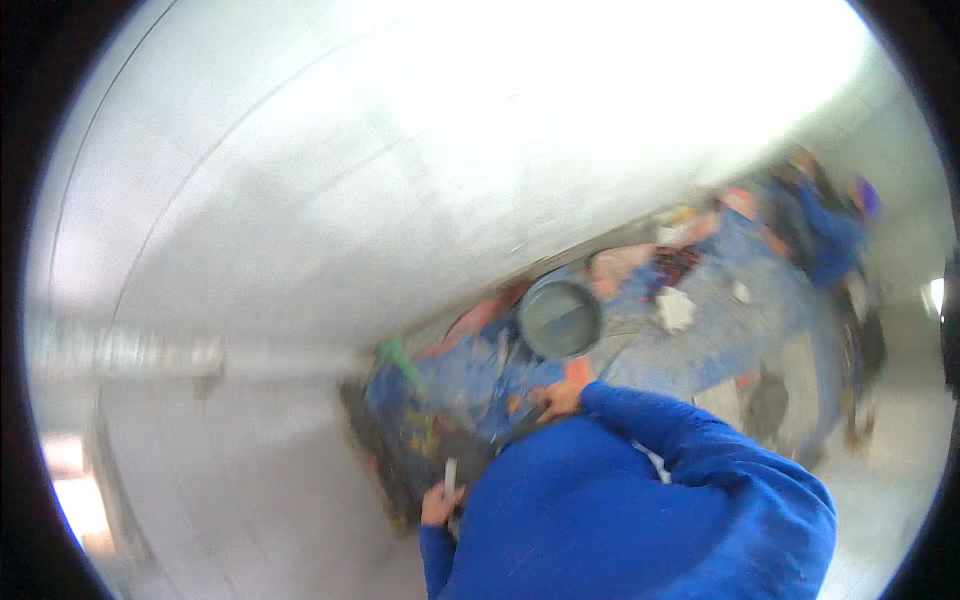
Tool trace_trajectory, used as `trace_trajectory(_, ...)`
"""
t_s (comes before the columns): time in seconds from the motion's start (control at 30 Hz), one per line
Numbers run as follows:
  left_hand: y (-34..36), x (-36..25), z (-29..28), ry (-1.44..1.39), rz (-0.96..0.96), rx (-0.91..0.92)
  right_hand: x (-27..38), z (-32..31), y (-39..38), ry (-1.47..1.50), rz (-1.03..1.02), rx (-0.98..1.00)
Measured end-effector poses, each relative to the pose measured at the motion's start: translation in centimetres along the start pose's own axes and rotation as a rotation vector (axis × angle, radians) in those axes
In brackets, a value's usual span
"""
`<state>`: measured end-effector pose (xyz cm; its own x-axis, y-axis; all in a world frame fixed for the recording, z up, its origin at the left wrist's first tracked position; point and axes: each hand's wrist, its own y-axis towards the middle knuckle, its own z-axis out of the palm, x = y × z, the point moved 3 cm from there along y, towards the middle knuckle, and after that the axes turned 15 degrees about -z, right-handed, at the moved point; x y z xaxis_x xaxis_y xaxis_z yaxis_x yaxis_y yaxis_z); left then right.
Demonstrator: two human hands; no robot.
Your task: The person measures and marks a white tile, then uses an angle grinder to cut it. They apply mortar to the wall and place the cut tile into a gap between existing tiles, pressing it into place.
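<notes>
Motion smears much of the head view. At the lower middle, my left hand (437, 506) is closed around a short, pale, flat strip (450, 474) that sticks up from its fingers; its exact kind does not show. My right hand (560, 398) is farther to the right, low over the dirty blue sheet (465, 370) covering the work surface. Blur hides whether its fingers grip anything. An orange-pink piece (578, 369) lies right by its knuckles. Just beyond that hand stands a round grey-green bucket (560, 318).
Crumpled pinkish bags or cloths (620, 265) line the surface along a large pale wall (330, 190). White lumps (675, 310) lie farther right, near a dark round patch (767, 402). Another person in blue (832, 235) is at the far right end. A green object (400, 358) lies at the left end.
</notes>
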<state>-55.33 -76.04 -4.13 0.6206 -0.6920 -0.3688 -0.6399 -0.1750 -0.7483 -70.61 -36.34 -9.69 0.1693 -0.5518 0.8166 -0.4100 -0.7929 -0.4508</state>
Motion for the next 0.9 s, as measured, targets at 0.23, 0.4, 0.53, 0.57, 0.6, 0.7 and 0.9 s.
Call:
trace_trajectory(0.23,18.6,-4.9,-7.9,0.534,0.215,0.239,4.8,5.1,8.9,0.001,0.211,-0.469)
trace_trajectory(0.4,23.3,-10.7,-11.2,0.65,0.341,0.369,10.9,10.6,9.0,0.111,0.496,-0.742)
trace_trajectory(0.53,24.8,-12.5,-12.0,0.749,0.395,0.422,15.2,13.2,8.9,0.403,0.392,-0.78)
trace_trajectory(0.57,25.3,-12.6,-12.0,0.77,0.404,0.422,17.3,14.0,9.4,0.439,0.153,-0.762)
trace_trajectory(0.6,25.8,-12.6,-11.8,0.791,0.414,0.426,18.1,14.3,9.7,0.451,-0.028,-0.692)
trace_trajectory(0.7,28.0,-11.9,-10.3,0.868,0.452,0.41,17.1,18.4,8.7,0.724,0.101,-0.762)
trace_trajectory(0.9,35.7,-7.6,-5.8,1.006,0.521,0.287,-1.4,20.5,17.8,0.437,0.298,-0.775)
